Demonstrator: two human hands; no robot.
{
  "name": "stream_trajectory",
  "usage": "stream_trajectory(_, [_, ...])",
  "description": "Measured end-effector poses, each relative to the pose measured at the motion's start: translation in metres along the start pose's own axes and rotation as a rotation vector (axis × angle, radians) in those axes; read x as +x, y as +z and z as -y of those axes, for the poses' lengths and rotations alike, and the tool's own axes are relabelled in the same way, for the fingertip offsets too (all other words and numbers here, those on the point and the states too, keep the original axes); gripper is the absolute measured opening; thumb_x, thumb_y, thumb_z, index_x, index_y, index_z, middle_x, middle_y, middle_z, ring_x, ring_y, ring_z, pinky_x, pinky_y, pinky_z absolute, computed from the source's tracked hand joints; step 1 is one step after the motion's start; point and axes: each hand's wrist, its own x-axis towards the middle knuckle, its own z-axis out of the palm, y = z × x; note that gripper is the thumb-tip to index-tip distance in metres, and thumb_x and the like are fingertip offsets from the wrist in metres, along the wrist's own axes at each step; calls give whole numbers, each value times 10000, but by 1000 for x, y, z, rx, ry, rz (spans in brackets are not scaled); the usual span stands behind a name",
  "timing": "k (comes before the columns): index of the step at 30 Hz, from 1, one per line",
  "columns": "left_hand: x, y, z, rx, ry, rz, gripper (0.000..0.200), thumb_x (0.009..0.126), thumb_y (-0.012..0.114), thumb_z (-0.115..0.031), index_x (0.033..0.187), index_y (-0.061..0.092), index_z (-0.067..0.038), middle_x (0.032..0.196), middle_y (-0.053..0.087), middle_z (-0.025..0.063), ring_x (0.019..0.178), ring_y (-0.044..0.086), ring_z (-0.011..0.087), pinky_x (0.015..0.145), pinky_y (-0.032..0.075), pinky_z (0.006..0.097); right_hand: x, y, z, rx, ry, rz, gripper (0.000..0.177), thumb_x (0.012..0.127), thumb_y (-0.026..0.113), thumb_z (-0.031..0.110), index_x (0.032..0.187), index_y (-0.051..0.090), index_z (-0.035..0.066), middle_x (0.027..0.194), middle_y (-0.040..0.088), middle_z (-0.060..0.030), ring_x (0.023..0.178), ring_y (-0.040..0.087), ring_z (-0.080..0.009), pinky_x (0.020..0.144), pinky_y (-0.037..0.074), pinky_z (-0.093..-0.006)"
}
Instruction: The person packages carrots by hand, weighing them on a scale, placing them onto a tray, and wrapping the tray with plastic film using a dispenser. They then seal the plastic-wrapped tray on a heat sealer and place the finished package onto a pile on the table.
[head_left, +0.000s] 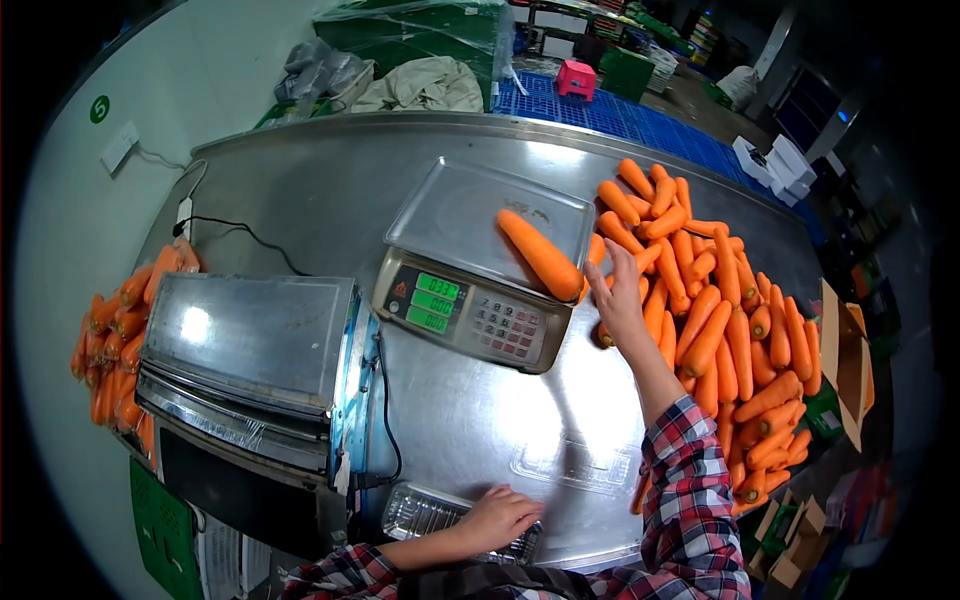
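One carrot [540,255] lying on scale [450,215]; right hand [618,295] just beside it, fingers spread, released. Left hand [497,518] laid loosely on empty tray [420,512], gripping nothing. Carrot pile [720,320] at right, unweighed.

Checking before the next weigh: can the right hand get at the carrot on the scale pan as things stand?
Probably yes: the right hand is open, right beside the end of the carrot on the scale pan, with nothing between them.

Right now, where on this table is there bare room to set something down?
Bare steel: behind the scale up to the table's far edge, and in front of it, between the machine and the sleeve. Crowded: the right side, heaped with carrots.
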Motion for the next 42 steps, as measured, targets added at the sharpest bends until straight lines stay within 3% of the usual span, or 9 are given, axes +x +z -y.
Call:
stream_trajectory(9, [1,0,-2,5,-32,111,245,851,612,-194,1047,627,-48,904,643,100,840,574,264,842,433,375,2,20,7,-274,-94,145,699,759,692,378,1291,424,10,1264,458,-224,1193,413,-373,1017,328,-443])
stream_trajectory(14, [8,-12,-9,-128,-230,-10,225,854,608,-190,1040,627,-65,961,646,129,911,606,297,824,467,400,-6,45,2,-119,-29,80,452,737,691,285,1066,556,5,985,586,-238,944,549,-396,832,441,-470])
stream_trajectory(15, [5,-15,2,-76,-181,-47,290,885,597,-160,1145,573,-34,1074,629,116,969,609,188,846,477,292,-17,38,13,88,73,24,471,748,689,297,1090,553,3,986,591,-230,963,551,-381,840,444,-453])
stream_trajectory(19, [35,-44,-18,-659,-382,-301,671,950,502,-215,1449,82,-57,1256,490,176,1080,528,205,898,437,312,-120,38,38,545,262,-97,600,772,685,313,1237,462,7,1154,506,-218,1092,485,-361,945,386,-407])
stream_trajectory(22, [64,-44,-36,-951,-366,-397,659,949,510,-218,1440,98,-64,1293,417,158,1082,506,202,878,444,309,-201,28,70,634,365,-114,683,760,694,274,1316,386,23,1246,436,-213,1143,428,-385,997,343,-418])
stream_trajectory(29, [83,3,-8,-709,-501,-137,615,796,707,-208,1289,384,-33,1094,515,106,1013,533,207,856,450,324,-308,-12,69,597,277,-91,442,832,611,101,1241,465,21,1259,443,-158,1190,421,-295,980,365,-371])
stream_trajectory(34, [102,-8,-5,210,-74,194,718,616,808,-219,1226,473,-45,1100,528,141,1005,546,311,875,452,380,-314,-74,0,543,694,-195,257,860,583,129,1079,550,-4,1090,539,-123,954,551,-212,848,448,-297])
stream_trajectory(40, [110,-17,15,519,-85,401,710,600,812,-212,1221,491,-85,1117,530,147,1033,528,334,893,443,400,-242,-130,-126,-504,501,-473,526,812,656,329,1146,466,-30,950,509,-167,891,537,-310,801,462,-389])
stream_trajectory(42, [107,-23,20,546,15,430,702,601,812,-205,1214,494,-78,1117,532,150,1038,525,330,905,433,396,-221,-136,-145,-583,576,-250,555,793,663,357,1138,470,-33,959,512,-181,918,533,-337,811,457,-411])
